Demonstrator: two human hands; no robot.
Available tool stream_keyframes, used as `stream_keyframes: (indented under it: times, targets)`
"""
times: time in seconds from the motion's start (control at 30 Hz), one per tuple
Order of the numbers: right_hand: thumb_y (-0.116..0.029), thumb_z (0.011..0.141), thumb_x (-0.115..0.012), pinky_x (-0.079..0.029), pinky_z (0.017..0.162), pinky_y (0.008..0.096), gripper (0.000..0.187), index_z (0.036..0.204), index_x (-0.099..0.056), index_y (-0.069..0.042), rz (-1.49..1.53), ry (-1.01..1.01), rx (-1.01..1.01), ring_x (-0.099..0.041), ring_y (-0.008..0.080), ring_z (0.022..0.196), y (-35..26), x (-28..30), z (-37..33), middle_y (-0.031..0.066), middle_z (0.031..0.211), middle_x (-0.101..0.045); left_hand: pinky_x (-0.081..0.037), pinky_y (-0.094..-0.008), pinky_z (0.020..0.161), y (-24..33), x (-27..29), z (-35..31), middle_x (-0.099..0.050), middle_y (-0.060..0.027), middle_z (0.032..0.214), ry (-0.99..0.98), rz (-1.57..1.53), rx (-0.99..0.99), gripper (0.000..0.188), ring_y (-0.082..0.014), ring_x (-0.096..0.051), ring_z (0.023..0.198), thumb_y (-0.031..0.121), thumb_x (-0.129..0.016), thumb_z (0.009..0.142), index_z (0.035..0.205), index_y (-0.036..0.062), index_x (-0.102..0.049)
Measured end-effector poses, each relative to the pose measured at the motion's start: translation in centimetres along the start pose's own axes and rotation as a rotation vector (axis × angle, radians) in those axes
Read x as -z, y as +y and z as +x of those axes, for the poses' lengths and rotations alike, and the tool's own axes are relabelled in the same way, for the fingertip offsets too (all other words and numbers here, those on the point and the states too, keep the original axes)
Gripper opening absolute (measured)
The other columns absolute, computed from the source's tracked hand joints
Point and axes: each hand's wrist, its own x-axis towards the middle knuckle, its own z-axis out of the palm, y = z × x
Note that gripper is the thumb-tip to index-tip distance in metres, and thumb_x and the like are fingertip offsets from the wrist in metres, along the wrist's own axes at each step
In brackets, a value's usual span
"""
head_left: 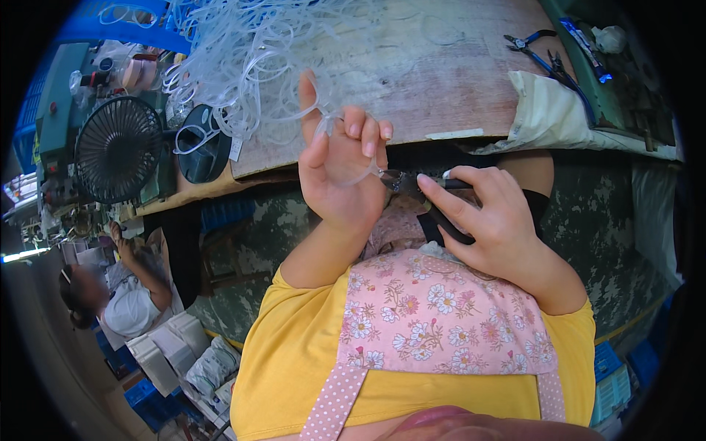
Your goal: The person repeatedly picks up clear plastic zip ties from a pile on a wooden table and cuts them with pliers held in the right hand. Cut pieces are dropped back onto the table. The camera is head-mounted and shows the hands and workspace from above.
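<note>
My left hand (334, 195) holds a clear plastic eyeglass frame (360, 178) upright in front of the table's near edge, its thumb and fingers curled around the bridge area. A black-handled pair of side cutters (401, 182) is in my right hand (496, 217), which is closed around the grips. The cutter jaws meet the lower rim of the eyeglass frame; whether the blades are closed on it I cannot make out. Beyond my left hand, a large tangled heap of similar clear eyeglass frames (246, 70) lies on the wooden table (448, 81).
A black fan (118, 149) stands to the left, near a round black base (204, 147) with one clear frame on it. Two pliers (562, 77) and a white cloth bag (544, 110) lie at the right. A co-worker (136, 294) sits at far left, by white boxes (165, 349).
</note>
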Motion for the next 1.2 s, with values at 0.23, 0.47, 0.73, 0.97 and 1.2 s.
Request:
stream_keyframes:
  times: [0.23, 0.47, 0.73, 0.97, 1.2]
  targets:
    - [-0.012, 0.061, -0.074, -0.045, 0.071, 0.0375, 0.072, 0.131, -0.058, -0.019, 0.019, 0.003, -0.02, -0.053, 0.0274, 0.08, -0.2, -0.4, 0.2, 0.012, 0.103, -0.052, -0.042, -0.0378, 0.083, 0.0, 0.1, -0.1, -0.044, -0.0057, 0.085, 0.004, -0.007, -0.038, 0.071, -0.0156, -0.046, 0.07, 0.029, -0.048, 0.086, 0.151, 0.0217, -0.021]
    - [-0.009, 0.063, -0.072, -0.047, 0.066, 0.0338, 0.071, 0.131, -0.058, -0.02, -0.106, 0.006, 0.052, -0.052, 0.0245, 0.076, 0.6, -0.7, -0.1, 0.0093, 0.095, -0.052, -0.042, -0.0384, 0.084, 0.5, -0.3, 0.1, -0.044, -0.0055, 0.085, 0.031, -0.049, 0.126, 0.068, -0.016, -0.045, 0.07, 0.028, -0.046, 0.087, 0.15, 0.0174, -0.023]
    - [-0.007, 0.062, -0.074, -0.048, 0.068, 0.0349, 0.071, 0.13, -0.059, -0.021, 0.218, 0.059, -0.062, -0.053, 0.0258, 0.078, 1.8, 0.0, 0.2, 0.0089, 0.097, -0.054, -0.036, -0.043, 0.099, 1.0, -0.6, 1.4, -0.048, -0.0066, 0.084, 0.028, -0.051, 0.436, 0.058, -0.0204, -0.05, 0.082, 0.027, -0.045, 0.091, 0.146, 0.0108, -0.032]
    - [-0.008, 0.062, -0.076, -0.047, 0.073, 0.0366, 0.066, 0.126, -0.062, -0.015, 0.002, -0.035, 0.086, -0.055, 0.0296, 0.082, 1.5, 0.6, 0.0, 0.0138, 0.104, -0.054, -0.024, -0.0515, 0.113, 0.7, 0.6, 1.4, -0.057, -0.0149, 0.105, -0.077, -0.103, 0.544, 0.069, -0.0339, -0.052, 0.111, 0.041, -0.047, 0.093, 0.149, 0.0072, -0.024]
    - [-0.014, 0.068, -0.073, -0.042, 0.064, 0.0238, 0.082, 0.144, -0.041, -0.009, 1.411, -0.405, -0.381, -0.05, 0.0123, 0.071, 2.3, 1.9, -0.3, 0.0091, 0.102, -0.058, -0.018, -0.0522, 0.112, -2.7, 3.6, 1.2, -0.047, -0.0207, 0.128, -0.512, 1.339, -1.013, 0.085, -0.0349, -0.046, 0.122, 0.052, -0.053, 0.09, 0.147, -0.0027, -0.022]
